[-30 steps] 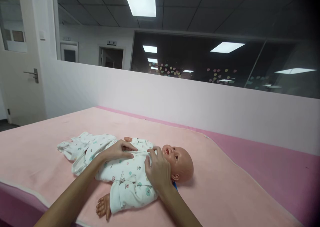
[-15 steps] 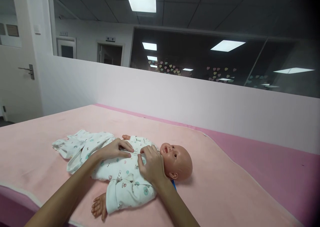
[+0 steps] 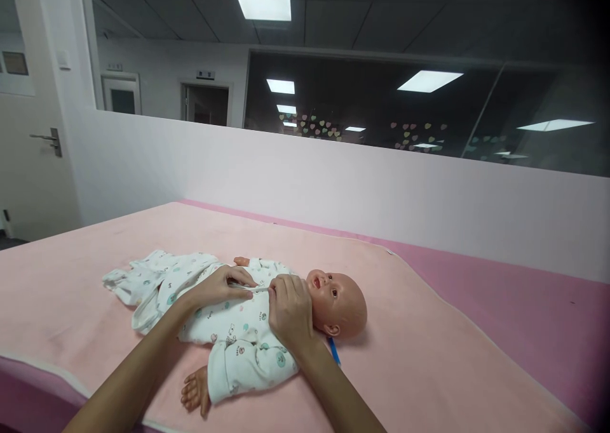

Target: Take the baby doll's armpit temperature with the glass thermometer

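The suit (image 3: 238,324) was on the doll (image 3: 344,303), which lay face-up. Its cloth looked light, soft and apt to bunch, best pinched at the front edge; there the fingers of left hand (image 3: 216,287) and right hand (image 3: 292,309) gripped it, above the pink cover (image 3: 419,357).
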Demonstrator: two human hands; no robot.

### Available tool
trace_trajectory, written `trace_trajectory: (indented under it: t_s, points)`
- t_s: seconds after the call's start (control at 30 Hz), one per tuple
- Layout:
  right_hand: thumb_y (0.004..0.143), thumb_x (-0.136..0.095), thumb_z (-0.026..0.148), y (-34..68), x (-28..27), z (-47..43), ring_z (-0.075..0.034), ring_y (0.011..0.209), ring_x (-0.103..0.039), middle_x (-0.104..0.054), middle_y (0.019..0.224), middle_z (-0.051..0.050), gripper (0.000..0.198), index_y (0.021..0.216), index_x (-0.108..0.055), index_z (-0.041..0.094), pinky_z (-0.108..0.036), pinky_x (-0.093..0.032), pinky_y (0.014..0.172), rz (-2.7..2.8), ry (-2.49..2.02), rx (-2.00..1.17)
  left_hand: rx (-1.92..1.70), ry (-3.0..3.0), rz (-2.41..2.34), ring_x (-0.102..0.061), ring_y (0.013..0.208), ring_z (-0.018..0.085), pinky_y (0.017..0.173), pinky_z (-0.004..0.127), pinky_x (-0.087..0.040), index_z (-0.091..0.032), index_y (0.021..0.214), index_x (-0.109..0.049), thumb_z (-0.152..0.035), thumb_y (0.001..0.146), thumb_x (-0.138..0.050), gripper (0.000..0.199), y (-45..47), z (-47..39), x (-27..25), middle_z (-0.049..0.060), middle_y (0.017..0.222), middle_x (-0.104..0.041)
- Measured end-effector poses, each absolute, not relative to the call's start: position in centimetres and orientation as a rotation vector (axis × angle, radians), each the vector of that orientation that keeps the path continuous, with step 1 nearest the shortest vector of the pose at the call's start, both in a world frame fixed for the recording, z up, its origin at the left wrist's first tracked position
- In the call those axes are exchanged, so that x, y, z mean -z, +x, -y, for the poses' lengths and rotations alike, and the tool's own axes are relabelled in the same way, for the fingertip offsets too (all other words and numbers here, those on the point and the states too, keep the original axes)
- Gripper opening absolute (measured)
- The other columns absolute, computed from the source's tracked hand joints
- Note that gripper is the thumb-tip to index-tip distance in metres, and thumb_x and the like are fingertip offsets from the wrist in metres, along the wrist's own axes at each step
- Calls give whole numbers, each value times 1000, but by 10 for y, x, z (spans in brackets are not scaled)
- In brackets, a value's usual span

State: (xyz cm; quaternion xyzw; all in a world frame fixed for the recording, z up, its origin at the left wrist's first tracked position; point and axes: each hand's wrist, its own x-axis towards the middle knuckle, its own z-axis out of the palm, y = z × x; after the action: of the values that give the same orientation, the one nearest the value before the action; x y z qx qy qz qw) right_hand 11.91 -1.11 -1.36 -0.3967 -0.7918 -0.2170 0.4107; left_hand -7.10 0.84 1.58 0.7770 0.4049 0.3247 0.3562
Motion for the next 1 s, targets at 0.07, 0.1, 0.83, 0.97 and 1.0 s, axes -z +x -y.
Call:
trace_trajectory:
  t_s: [0.07,0.1,0.83,0.97,1.0]
  points:
    - [84,-40,17,119,15,10,-16,74,-39,-52,79,-3,7,78,-44,19,-32,-29,68,1977,-1011,578,-842,2003,-1012,-54,85,14,72,24,-40,-20,84,-69,-37,67,-66,24,-71,-8,-16,3,93,-62]
    - [84,-40,17,119,15,10,-16,74,-39,-52,78,-2,7,78,-44,19,-32,-29,68,1971,-1022,582,-841,2004,-999,-54,86,14,73,23,-40,-20,83,-69,-38,67,-66,24,-71,-8,-15,3,93,-62]
    - [85,-38,19,118,13,10,-14,72,-38,-51,73,-1,13,73,-45,18,-31,-28,71,1982,-1154,381,-835,2068,-940,-49,102,16,82,26,-44,-22,91,-64,-41,76,-55,26,-68,-7,-12,5,113,-51]
    - [85,-38,18,118,14,10,-15,72,-38,-51,74,-1,13,74,-45,18,-31,-27,71,1977,-1150,360,-832,2058,-912,-47,105,16,82,25,-43,-20,90,-63,-37,78,-53,23,-68,-8,-10,6,115,-50]
    - [84,-38,18,118,14,10,-15,72,-38,-51,74,-1,13,74,-45,18,-31,-27,71,1977,-1148,358,-831,2048,-907,-47,105,16,82,25,-43,-20,90,-62,-37,78,-53,22,-68,-8,-10,6,115,-50]
